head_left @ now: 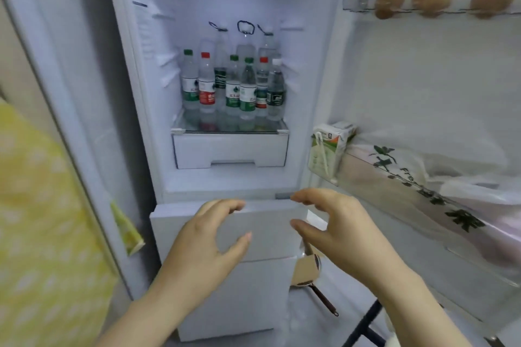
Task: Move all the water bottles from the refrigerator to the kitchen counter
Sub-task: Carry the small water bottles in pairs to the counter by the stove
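Several water bottles [233, 87] with green, red and white caps stand packed together on the glass shelf [229, 130] inside the open refrigerator [158, 70]. Taller clear bottles with black loops stand behind them. My left hand [208, 239] and my right hand [332, 222] hover side by side in front of the lower drawers, below the shelf. The fingers of both hands are loosely curved and hold nothing. Neither hand touches a bottle.
A white crisper drawer [229, 151] sits under the shelf. The open door at right carries three eggs [430, 0], a small carton [329, 146] and a plastic bag [439, 177]. A yellow patterned cloth [42, 234] fills the left. A ladle [313, 276] lies low on the floor.
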A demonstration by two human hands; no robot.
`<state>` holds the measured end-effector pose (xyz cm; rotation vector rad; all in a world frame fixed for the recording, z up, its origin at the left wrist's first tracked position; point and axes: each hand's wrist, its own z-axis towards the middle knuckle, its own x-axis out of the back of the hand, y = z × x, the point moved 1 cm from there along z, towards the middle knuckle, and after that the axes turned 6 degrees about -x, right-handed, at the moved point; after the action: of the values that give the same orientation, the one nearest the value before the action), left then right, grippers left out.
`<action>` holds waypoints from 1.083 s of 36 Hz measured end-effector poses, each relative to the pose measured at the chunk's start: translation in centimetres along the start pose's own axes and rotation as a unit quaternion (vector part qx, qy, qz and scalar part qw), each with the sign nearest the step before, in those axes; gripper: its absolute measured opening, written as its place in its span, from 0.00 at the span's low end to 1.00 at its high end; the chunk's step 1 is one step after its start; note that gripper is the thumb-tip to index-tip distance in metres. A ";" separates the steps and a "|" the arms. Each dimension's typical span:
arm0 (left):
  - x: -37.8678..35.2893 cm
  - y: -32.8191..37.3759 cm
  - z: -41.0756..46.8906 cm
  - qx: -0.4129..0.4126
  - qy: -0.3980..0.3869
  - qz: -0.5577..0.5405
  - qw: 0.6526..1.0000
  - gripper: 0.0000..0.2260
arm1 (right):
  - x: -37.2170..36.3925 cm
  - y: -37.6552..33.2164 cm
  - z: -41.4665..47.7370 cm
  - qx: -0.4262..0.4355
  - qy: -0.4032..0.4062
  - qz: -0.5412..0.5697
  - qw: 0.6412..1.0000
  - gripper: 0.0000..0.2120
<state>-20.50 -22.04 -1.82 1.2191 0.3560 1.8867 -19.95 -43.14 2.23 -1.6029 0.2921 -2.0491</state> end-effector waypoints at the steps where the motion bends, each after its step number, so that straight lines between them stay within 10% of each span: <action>1: 0.4 -0.5 0.2 0.005 0.010 0.006 1.000 0.17 | -0.4 -0.3 0.9 0.009 -0.003 0.005 1.000 0.18; 39: 4.7 -20.0 25.4 -0.011 0.067 0.024 0.997 0.18 | -9.2 -1.5 33.0 0.030 0.063 0.045 0.997 0.16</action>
<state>10.16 -11.24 0.94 1.0991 0.3807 2.0139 12.58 -32.37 4.37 -1.4026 0.3385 -2.0739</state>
